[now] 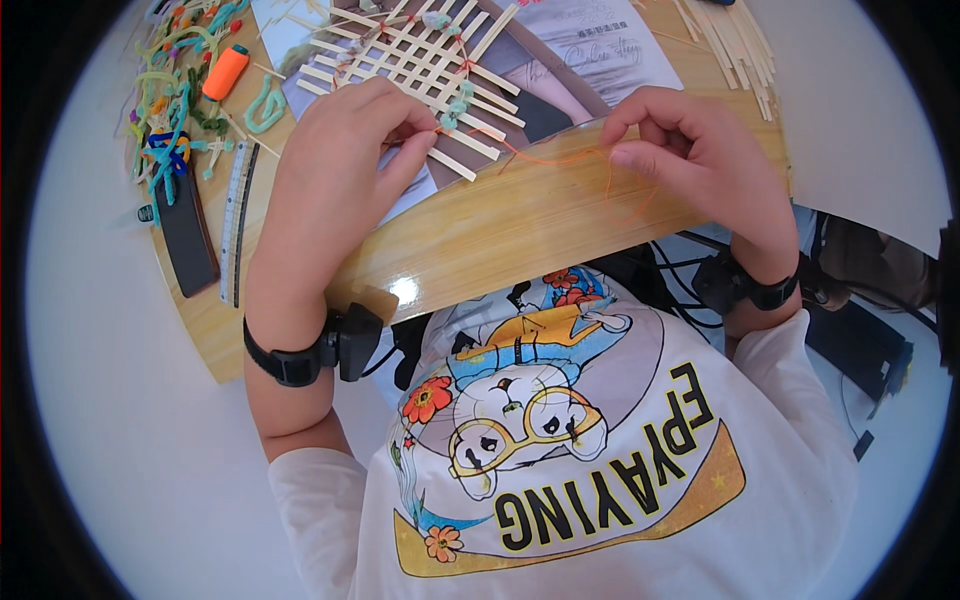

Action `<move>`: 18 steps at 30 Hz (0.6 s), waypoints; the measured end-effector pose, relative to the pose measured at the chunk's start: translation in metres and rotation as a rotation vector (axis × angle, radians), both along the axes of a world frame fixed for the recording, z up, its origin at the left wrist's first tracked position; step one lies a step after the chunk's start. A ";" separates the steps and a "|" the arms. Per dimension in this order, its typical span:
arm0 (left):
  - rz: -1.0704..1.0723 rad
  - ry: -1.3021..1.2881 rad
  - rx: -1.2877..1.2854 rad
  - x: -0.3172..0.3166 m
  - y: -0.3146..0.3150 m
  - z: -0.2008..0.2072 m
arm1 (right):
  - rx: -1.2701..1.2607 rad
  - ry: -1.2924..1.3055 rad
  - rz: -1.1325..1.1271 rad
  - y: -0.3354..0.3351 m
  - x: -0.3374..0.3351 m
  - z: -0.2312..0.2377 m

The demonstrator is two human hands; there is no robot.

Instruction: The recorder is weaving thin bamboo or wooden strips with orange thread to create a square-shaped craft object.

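A lattice of woven pale wooden strips [420, 62] lies on printed sheets at the table's far edge. Green fuzzy tufts and thin red-orange thread run around its crossings. With thumb and forefinger, my left hand [345, 165] pinches the orange thread at the lattice's near corner, beside a strip end. From there the orange thread [550, 160] stretches slackly to the right, with a loose loop hanging down. My right hand [690, 150] is closed in a pinch on that thread, off to the right of the lattice.
Colourful pipe cleaners [190, 60] are heaped at the far left, next to an orange cylindrical container [226, 73]. A dark flat case [186, 235] and a ruler [237, 220] lie left of my left hand. Loose wooden strips [730, 50] are at the far right.
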State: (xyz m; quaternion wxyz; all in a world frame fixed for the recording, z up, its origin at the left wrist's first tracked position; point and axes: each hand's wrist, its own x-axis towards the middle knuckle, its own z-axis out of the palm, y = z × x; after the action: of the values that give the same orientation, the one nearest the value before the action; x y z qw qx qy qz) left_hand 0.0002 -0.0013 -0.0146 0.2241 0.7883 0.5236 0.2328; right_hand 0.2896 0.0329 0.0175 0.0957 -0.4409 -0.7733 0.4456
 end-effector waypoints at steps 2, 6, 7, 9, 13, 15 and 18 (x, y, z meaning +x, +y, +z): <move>-0.006 -0.005 0.005 0.000 0.001 0.000 | -0.002 0.033 -0.025 0.000 0.001 0.000; -0.005 0.025 0.025 -0.001 -0.001 0.002 | -0.030 0.359 -0.144 -0.006 -0.006 0.014; 0.004 0.014 0.014 -0.001 -0.002 0.002 | -0.059 0.514 -0.201 -0.008 -0.009 0.017; 0.036 -0.018 0.037 0.001 -0.002 0.007 | -0.081 0.528 -0.180 -0.004 -0.008 0.016; 0.076 -0.247 0.122 0.004 0.000 0.007 | -0.359 0.771 -0.154 0.005 -0.016 0.016; 0.050 -0.357 0.029 0.009 -0.005 0.011 | -0.497 0.689 -0.188 0.004 -0.035 0.033; -0.006 -0.526 -0.121 0.020 -0.016 0.018 | -0.647 0.799 -0.102 0.002 -0.065 0.011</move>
State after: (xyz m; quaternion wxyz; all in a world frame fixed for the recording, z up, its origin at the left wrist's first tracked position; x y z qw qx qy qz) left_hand 0.0206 -0.0172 0.0039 0.3998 0.6875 0.4581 0.3971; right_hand 0.2241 0.0347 0.0286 0.2639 -0.2805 -0.4767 0.7902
